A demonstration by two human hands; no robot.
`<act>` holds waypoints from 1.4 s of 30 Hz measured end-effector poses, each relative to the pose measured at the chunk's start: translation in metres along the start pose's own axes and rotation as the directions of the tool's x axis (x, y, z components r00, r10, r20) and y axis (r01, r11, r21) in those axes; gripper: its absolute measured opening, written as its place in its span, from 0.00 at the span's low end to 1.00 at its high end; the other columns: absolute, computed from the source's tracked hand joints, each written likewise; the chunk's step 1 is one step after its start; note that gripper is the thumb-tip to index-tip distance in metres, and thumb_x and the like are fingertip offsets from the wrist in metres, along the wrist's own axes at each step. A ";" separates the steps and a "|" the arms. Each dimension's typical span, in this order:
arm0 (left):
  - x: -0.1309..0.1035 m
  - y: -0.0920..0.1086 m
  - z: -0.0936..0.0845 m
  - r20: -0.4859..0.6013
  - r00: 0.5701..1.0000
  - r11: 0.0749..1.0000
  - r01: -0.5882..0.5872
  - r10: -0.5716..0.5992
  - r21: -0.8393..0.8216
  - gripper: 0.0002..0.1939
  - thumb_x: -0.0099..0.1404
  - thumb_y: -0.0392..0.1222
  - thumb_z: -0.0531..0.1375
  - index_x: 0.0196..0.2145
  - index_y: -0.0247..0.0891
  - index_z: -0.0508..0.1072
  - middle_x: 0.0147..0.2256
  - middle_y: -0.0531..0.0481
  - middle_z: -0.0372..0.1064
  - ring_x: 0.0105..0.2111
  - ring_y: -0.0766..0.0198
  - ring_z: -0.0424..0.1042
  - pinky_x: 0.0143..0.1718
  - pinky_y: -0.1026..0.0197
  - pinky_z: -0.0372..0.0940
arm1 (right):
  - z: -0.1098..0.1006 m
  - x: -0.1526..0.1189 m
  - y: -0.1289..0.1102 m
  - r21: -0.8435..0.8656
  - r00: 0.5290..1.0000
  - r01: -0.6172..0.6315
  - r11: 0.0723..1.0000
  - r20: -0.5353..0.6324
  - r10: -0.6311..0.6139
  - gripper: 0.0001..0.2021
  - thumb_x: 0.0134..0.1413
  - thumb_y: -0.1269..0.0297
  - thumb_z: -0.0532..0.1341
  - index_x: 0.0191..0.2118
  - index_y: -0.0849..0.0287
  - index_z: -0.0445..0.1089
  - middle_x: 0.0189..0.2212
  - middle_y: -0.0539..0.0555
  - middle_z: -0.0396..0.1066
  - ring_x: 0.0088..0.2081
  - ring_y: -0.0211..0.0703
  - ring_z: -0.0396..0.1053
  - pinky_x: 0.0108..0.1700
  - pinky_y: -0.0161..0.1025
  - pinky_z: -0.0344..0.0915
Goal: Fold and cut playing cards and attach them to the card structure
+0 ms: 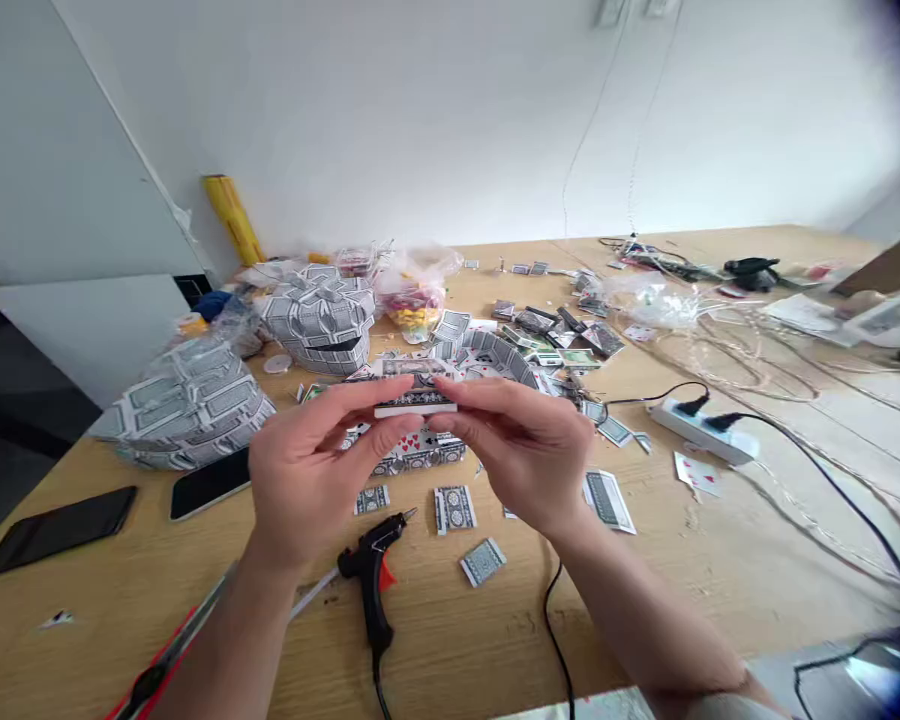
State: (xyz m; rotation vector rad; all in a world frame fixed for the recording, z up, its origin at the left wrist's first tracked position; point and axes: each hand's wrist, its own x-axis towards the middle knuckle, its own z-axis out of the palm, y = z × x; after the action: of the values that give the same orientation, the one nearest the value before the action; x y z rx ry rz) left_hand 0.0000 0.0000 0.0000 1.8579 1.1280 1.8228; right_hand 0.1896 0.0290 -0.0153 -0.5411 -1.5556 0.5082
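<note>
My left hand (pixel 311 455) and my right hand (pixel 529 440) pinch a small stack of playing cards (pixel 418 400) between thumbs and index fingers, one at each end. Its white edge faces me and the patterned back is on top. Behind and below it sits a structure of folded cards (pixel 424 460), partly hidden by my fingers. On the table under my hands lie folded card pieces (pixel 455 508) and another card piece (pixel 484 562). A black hot glue gun (pixel 371 575) with a red trigger rests below my left hand, its nozzle pointing up and right.
Two card-built shapes (pixel 187 405) (pixel 319 315) stand at left, near two phones (pixel 56 530) (pixel 211 483). A power strip (pixel 703 430) with black plugs lies right, among tangled cords. Loose card pieces (pixel 555 325) and plastic bags (pixel 420 290) cover the back. A red-and-black tool (pixel 169 660) lies front left.
</note>
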 end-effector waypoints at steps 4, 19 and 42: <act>0.000 -0.001 -0.002 -0.004 0.999 0.999 -0.034 0.034 -0.007 0.20 0.64 0.32 0.77 0.49 0.54 0.88 0.42 0.60 0.87 0.35 0.69 0.86 0.38 0.71 0.81 | -0.003 -0.001 -0.001 0.039 0.998 -0.045 0.998 0.034 0.044 0.22 0.60 0.74 0.77 0.55 0.41 0.85 0.45 0.47 0.88 0.40 0.41 0.85 0.43 0.39 0.83; 0.018 -0.017 -0.011 0.260 0.938 0.783 0.337 -0.230 -0.522 0.06 0.68 0.35 0.69 0.42 0.41 0.85 0.36 0.50 0.78 0.33 0.66 0.77 0.33 0.65 0.75 | -0.006 0.008 -0.002 0.224 0.973 -0.230 0.947 0.020 0.232 0.23 0.56 0.64 0.81 0.56 0.45 0.82 0.36 0.47 0.77 0.37 0.39 0.76 0.40 0.38 0.80; 0.018 -0.033 -0.018 0.542 0.810 0.887 0.399 -0.222 -0.233 0.13 0.75 0.49 0.67 0.52 0.42 0.74 0.51 0.43 0.76 0.50 0.54 0.76 0.48 0.55 0.71 | -0.008 0.014 0.005 0.142 0.855 -0.516 0.844 0.142 0.499 0.07 0.61 0.58 0.76 0.40 0.54 0.86 0.27 0.50 0.77 0.28 0.37 0.69 0.32 0.40 0.68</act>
State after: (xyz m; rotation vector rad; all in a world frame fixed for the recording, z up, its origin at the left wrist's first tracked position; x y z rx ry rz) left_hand -0.0292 0.0285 -0.0078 1.6729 0.8064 1.1530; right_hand 0.1977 0.0412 -0.0071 -0.8076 -1.4351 1.0856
